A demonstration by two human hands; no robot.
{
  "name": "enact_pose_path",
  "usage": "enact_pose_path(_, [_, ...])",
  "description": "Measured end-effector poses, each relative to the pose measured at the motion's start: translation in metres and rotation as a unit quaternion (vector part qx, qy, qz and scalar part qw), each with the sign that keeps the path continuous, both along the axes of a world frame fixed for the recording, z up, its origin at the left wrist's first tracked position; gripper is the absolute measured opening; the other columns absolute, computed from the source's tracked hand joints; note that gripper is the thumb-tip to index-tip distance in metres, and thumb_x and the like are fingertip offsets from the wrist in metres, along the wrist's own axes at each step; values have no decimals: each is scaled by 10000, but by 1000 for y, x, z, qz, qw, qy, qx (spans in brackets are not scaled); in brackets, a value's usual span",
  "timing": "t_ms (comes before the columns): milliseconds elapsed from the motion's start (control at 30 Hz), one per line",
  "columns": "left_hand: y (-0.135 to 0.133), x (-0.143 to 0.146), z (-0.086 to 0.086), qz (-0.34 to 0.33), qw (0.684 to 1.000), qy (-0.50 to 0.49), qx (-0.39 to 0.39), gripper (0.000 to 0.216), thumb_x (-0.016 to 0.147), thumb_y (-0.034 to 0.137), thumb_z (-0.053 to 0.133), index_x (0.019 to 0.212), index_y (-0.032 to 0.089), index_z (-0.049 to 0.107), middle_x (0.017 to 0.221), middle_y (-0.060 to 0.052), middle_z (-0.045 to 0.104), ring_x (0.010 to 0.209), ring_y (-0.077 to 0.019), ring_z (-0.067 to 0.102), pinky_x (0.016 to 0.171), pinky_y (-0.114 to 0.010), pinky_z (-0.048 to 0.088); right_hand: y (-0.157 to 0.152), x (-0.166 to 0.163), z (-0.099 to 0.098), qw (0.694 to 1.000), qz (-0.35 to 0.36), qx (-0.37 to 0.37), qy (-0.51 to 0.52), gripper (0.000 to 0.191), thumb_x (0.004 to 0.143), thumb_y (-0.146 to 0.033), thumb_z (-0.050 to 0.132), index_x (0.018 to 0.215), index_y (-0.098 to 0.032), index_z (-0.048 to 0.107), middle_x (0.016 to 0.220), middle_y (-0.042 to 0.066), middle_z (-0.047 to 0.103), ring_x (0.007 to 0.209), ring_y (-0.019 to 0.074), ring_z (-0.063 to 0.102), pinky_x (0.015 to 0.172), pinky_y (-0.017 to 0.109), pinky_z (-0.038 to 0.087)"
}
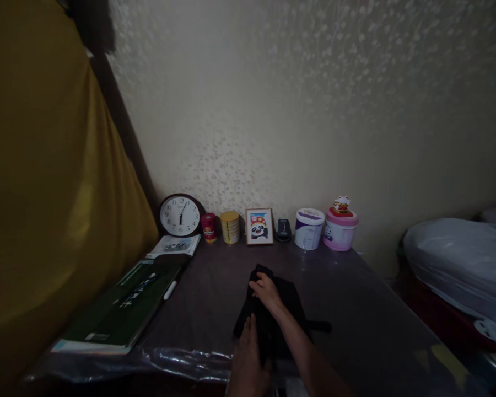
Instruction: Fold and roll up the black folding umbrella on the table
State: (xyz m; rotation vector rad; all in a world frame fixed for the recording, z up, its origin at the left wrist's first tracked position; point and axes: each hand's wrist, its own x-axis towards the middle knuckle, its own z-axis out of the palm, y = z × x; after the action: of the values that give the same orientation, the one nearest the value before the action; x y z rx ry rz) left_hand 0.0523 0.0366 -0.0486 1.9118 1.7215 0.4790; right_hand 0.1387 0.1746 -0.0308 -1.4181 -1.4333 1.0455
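Note:
In the head view, a limp black fabric bag [291,298] lies near the front of the table, its strap [320,326] sticking out to the right. My right hand [268,292] reaches across its upper part, with bent fingers and thumb closed on the dark fabric near the top end. Lower down, my left hand [248,353] rests along the bag's left side, fingers stretched out straight and close together. Dim light and the black colour hide the bag's folds and details. Both forearms cover part of it.
A dark table [206,309] has a clear plastic cover. Left are a green book [126,306] and a white marker [170,290]. Along the wall stand a clock [181,215], cans [230,227], a panda picture frame [259,226], and tubs [309,229]. A yellow curtain [66,193] hangs left.

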Motion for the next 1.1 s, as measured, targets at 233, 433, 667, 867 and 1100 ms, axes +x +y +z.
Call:
enact_pose_path(233, [0, 3, 12, 27, 1000, -6, -9, 870, 750, 574, 377, 1364, 0, 149, 1434, -175, 222, 1324, -254, 218, 1064, -360, 234, 3, -5, -1, 999, 4, 4, -36, 447, 730, -221, 534, 1149, -80, 469, 553, -36, 599, 539, 134, 598, 568, 237, 419])
enact_pose_path(433, [3, 12, 12, 74, 996, 30, 25, 703, 831, 498, 253, 1317, -8, 304, 1361, -197, 367, 1268, -250, 342, 1037, -343, 285, 4, -8, 0, 1000, 28, 9, -11, 427, 746, -214, 498, 1154, -93, 456, 541, -34, 601, 516, 132, 599, 542, 234, 439])
enact_pose_path(667, [1, 15, 12, 82, 995, 55, 16, 557, 841, 335, 249, 1234, -16, 429, 1324, -228, 405, 1232, -276, 388, 1014, -386, 290, -30, 19, 14, 991, 73, 109, 29, 243, 774, -264, 468, 951, -172, 606, 763, 20, 666, 759, 154, 624, 745, 283, 472])
enact_pose_path(867, [-2, 8, 16, 55, 997, 44, 4, 551, 839, 345, 240, 1260, 30, 405, 1347, -178, 396, 1262, -231, 346, 1038, -346, 246, -61, 53, 5, 987, 12, 160, -24, 193, 780, -292, 478, 843, -213, 643, 863, 28, 657, 844, 173, 603, 803, 306, 455])
enact_pose_path(1100, [-2, -4, 24, 24, 999, 16, -19, 497, 825, 327, 245, 1189, 84, 482, 1294, -146, 467, 1212, -212, 405, 1017, -327, 268, -109, 49, -1, 991, 70, 102, -50, 232, 828, -311, 426, 855, -215, 636, 833, 16, 587, 599, 108, 576, 631, 241, 471])
